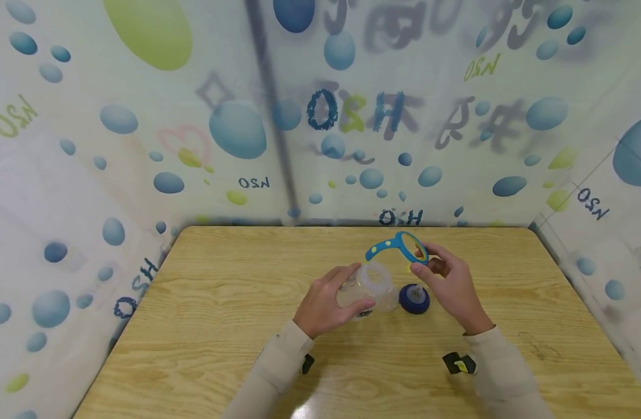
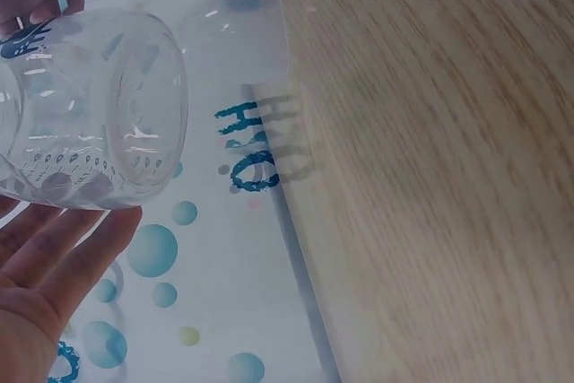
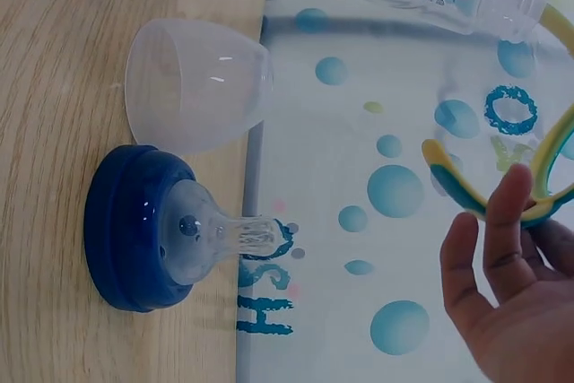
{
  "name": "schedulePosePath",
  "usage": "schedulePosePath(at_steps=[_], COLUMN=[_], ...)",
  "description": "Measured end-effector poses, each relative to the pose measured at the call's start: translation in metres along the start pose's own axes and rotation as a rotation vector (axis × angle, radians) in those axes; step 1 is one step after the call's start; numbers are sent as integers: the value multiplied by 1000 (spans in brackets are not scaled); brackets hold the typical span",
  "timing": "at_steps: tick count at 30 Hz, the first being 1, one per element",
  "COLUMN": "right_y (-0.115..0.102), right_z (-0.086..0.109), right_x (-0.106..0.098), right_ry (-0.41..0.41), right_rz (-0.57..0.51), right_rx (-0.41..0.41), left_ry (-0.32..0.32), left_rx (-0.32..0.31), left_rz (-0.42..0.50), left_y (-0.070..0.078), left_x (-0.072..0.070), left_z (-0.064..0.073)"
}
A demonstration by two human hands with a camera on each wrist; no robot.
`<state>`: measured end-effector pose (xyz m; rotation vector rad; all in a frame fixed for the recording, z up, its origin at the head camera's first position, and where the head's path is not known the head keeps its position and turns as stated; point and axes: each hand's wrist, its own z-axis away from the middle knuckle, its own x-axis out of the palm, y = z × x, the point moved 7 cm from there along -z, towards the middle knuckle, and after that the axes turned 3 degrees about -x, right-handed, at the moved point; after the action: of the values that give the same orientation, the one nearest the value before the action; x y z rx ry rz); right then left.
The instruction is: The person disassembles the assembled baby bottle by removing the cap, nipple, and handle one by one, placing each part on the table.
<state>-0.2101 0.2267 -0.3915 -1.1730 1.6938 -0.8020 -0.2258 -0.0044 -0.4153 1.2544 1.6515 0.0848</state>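
My left hand (image 1: 328, 302) grips a clear baby bottle (image 2: 99, 123) around its body, holding it tilted above the table with its mouth uncovered. In my right hand (image 1: 456, 285), thumb and fingers pinch the ring of a blue and yellow bottle handle (image 1: 381, 249). One curved grip of the handle points left, over the bottle's neck; in the head view the ring is apart from the mouth. A dark blue collar with a clear teat (image 3: 134, 230) stands teat-up on the table between my hands. Beside it stands a translucent dome cap (image 3: 193, 82), partly behind the bottle in the head view.
The wood-grain table (image 1: 221, 291) reaches back to a printed curtain (image 1: 237, 198) with blue and green drops, which also hangs at both sides. Small black pieces (image 1: 459, 364) show by both sleeves.
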Motion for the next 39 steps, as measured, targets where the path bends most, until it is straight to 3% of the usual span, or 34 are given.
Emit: schedulePosePath(at_steps=[6, 16, 33, 39], right_y=[7, 36, 68, 79], right_z=[-2, 1, 15, 18], right_x=[-8, -15, -24, -24], right_ry=[68, 140, 191, 182], right_rz=[44, 154, 314, 346], right_rx=[83, 265, 399, 466], left_ry=[4, 5, 18, 3], left_rx=[5, 8, 23, 2], left_rz=[-12, -9, 19, 8], left_y=[0, 1, 0, -2], left_x=[0, -2, -1, 0], left_z=[-1, -1, 0, 0])
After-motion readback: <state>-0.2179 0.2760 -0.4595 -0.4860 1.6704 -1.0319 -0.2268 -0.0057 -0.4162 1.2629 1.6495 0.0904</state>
